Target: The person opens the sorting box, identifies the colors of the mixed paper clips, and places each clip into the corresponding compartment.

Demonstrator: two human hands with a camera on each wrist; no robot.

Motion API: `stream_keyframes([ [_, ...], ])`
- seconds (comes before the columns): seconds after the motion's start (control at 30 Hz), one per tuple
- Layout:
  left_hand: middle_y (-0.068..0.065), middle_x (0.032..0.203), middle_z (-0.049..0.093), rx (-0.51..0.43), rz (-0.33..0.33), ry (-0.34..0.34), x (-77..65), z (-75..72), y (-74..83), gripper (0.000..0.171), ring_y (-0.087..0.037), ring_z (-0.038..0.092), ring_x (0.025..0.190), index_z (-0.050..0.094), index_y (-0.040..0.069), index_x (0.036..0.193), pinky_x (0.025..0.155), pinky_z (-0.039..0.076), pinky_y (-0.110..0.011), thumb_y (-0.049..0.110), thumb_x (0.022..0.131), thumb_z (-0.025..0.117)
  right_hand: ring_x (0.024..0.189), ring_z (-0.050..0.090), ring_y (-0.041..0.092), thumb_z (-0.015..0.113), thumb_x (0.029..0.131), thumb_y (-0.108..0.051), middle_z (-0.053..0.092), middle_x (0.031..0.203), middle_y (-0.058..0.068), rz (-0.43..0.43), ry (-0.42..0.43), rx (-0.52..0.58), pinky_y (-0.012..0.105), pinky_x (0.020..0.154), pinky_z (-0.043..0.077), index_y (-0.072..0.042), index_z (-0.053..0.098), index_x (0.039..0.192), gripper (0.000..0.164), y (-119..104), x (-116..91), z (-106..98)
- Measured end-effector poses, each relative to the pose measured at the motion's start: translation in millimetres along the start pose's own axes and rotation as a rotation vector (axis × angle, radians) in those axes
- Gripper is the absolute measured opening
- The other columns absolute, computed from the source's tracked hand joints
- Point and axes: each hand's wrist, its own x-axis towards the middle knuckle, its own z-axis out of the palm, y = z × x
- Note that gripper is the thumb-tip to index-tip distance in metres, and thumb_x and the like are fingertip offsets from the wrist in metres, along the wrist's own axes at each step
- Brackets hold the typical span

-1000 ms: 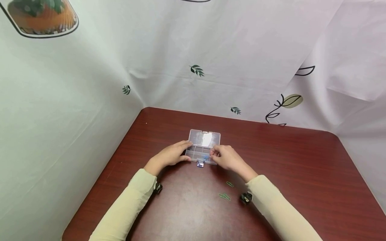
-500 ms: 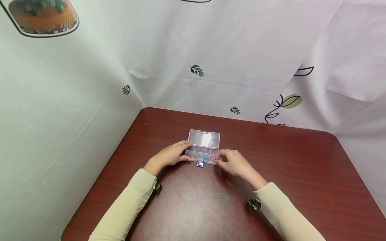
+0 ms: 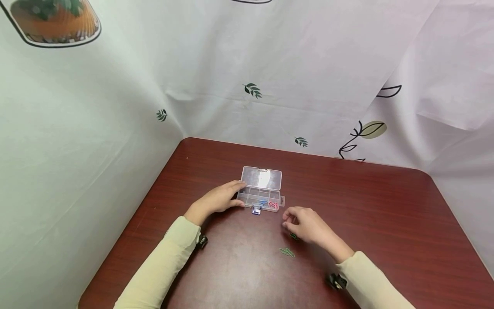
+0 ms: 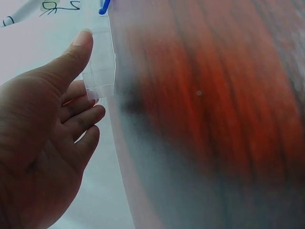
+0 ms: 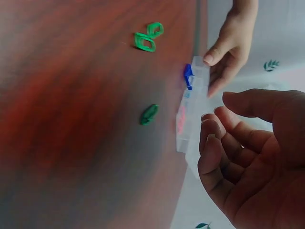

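Observation:
A clear plastic compartment box (image 3: 252,198) lies on the table with its lid (image 3: 254,177) tipped back. My left hand (image 3: 217,198) grips the box's left end, thumb at the near side and fingers at the far side. In front compartments lie blue paper clips (image 3: 263,202) and, at the right end, pink paper clips (image 3: 273,205). My right hand (image 3: 306,224) hovers to the right of the box with loosely curled fingers and nothing between them. Below it is one green paper clip (image 5: 149,114), partly covered in the head view. More green paper clips (image 3: 287,252) lie closer to me.
A blue latch (image 3: 256,210) hangs from the box's front edge. The dark red-brown table (image 3: 359,206) extends on both sides. White patterned cloth (image 3: 308,64) hangs behind it and at the sides.
My right hand has withdrawn from the box's right compartment toward me and rightward, over a green paper clip. Pink paper clips now show in that compartment. The left hand has stayed put.

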Motion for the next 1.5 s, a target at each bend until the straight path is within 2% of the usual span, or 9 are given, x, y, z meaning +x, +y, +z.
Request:
stream_keyframes([
  [0.57,-0.017,0.153,0.047,-0.008,-0.014,-0.001,1.0,1.2,-1.0,0.071,-0.029,0.045,0.142,0.048,0.002,0.149,0.117,0.038,-0.042,0.040,0.094,0.072,0.070,0.051,0.002,0.078,0.085,-0.012,0.053,0.074,-0.015,-0.065,0.016,-0.090,0.025,0.063,0.044,-0.019,0.065,0.085,0.015,20,-28,9],
  [1.03,-0.016,0.152,0.048,-0.003,-0.012,0.005,1.0,0.1,1.0,0.071,-0.029,0.046,0.142,0.048,0.002,0.149,0.117,0.038,-0.042,0.040,0.094,0.072,0.068,0.049,0.002,0.080,0.084,-0.012,0.052,0.075,-0.012,0.016,0.003,-0.108,0.027,0.063,0.043,-0.021,0.063,0.082,0.019,24,-33,13],
  [1.5,-0.016,0.153,0.047,0.002,-0.021,-0.008,1.0,-0.7,1.8,0.071,-0.029,0.045,0.142,0.047,0.003,0.150,0.117,0.038,-0.042,0.040,0.094,0.071,0.069,0.047,0.007,0.073,0.084,-0.007,0.049,0.073,-0.010,0.011,-0.031,-0.141,0.027,0.064,0.042,-0.020,0.056,0.074,0.023,22,-30,13],
])
